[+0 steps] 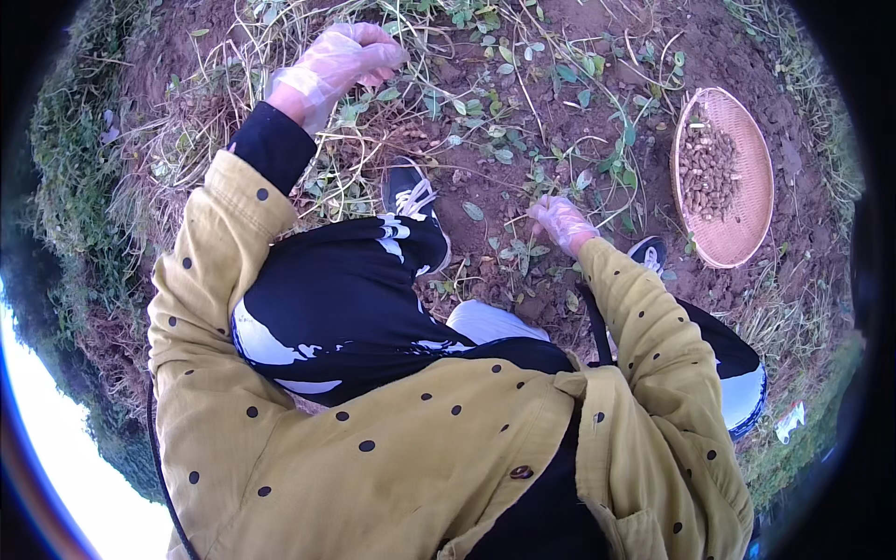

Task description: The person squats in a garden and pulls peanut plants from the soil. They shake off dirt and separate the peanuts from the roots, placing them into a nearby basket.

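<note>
My left hand (341, 67), in a clear plastic glove, is stretched out over pulled plant stems at the far left. Its fingers curl inward, and whatever is in them is hidden. Closer to me, between my knees, my right hand (562, 224) wears the same kind of glove. Its fingers are pressed together low over the soil among loose leaves; anything they hold is too small to make out. Green leafy vines (495, 103) lie across the ground around both hands. On the right stands a shallow woven basket (754, 191) partly filled with peanuts in their shells (707, 173).
Pale dry stems (201, 140) are heaped at the left. My left shoe (408, 191) and right shoe (648, 250) rest on brown soil (579, 42). A white scrap (790, 422) lies on grass at the lower right. Green growth (70, 187) borders the left side.
</note>
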### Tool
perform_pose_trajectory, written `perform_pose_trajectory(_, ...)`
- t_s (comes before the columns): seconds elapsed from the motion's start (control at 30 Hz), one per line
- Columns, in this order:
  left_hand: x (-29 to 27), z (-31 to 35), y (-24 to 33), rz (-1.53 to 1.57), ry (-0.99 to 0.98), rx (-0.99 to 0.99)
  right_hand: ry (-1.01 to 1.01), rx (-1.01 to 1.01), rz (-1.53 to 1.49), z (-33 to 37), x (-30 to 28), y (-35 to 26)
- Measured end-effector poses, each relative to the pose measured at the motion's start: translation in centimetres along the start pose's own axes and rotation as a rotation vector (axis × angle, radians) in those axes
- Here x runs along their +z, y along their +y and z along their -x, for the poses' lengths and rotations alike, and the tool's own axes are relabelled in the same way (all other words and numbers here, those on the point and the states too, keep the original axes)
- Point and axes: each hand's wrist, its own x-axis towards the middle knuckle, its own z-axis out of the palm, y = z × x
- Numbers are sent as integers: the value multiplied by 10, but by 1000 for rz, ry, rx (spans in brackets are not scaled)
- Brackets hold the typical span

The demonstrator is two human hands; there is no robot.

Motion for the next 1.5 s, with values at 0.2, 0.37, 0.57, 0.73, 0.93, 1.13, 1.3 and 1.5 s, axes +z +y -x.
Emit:
perform_pose_trajectory(0.2,60,-61,-120,-1152,-304,-55,113,90,-45,81,-70,-68)
perform_pose_trajectory(0.37,45,-50,-164,-1485,-465,42,211,67,-16,147,-129,-92)
perform_pose_trajectory(0.57,48,-49,-166,-1686,-284,-44,660,35,10,264,-205,-108)
perform_pose_trajectory(0.73,41,-33,-153,-1678,-101,-5,1250,-259,-104,384,-268,1)
perform_pose_trajectory(0.93,29,7,-146,-1591,206,-28,1427,-10,-423,478,-219,161)
perform_pose_trajectory(1.13,19,15,-127,-1367,372,49,1252,104,-1142,511,-15,396)
perform_pose_trajectory(1.3,-5,34,-98,-1237,581,19,1158,295,-1377,475,26,389)
perform_pose_trajectory(1.5,-58,23,-92,-1013,753,297,1108,105,-1186,464,-88,351)
